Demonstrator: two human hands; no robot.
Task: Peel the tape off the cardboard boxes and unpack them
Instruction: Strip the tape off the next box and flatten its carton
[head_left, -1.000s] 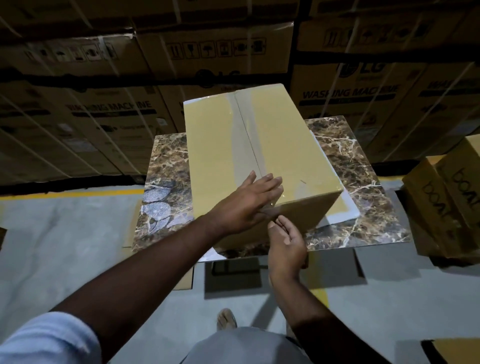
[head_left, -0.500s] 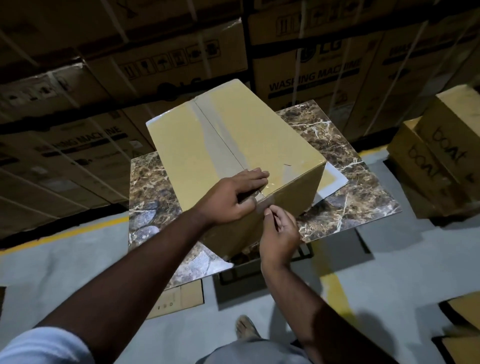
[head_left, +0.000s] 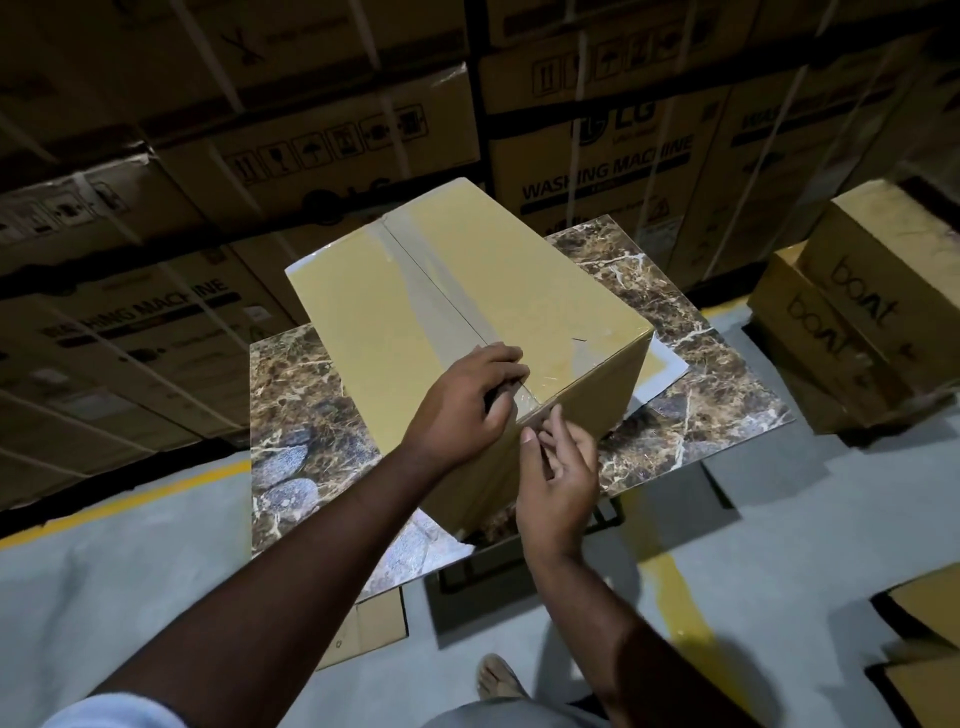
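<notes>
- Two hands at work on one sealed cardboard box (head_left: 441, 312), set askew on a marble-patterned tabletop (head_left: 296, 395) with one corner overhanging the near edge, likely to bring the taped end within easy reach.
- Left hand (head_left: 467, 405) laid on the top near corner, fingers curled down over the tape (head_left: 431, 306) beside the seam; seemingly there to pin the box and steady it against the pull. Whether it actually grips the tape: cannot tell.
- Clear tape running along the centre seam of the top and folding over the near edge, flaps closed beneath it, so unpacking not yet begun.
- Right hand (head_left: 558, 467) just below that edge, against the side face, thumb and fingertips drawn together at the tape's tail; judged to be picking for a loose end to start the peel, though no lifted strip clearly visible.
- Thin pale sheet (head_left: 667, 369) lying flat under the box's far right corner.
- Stacked branded cartons (head_left: 852, 312) standing on the floor well to the right, apart from the tabletop, probably waiting their turn.
</notes>
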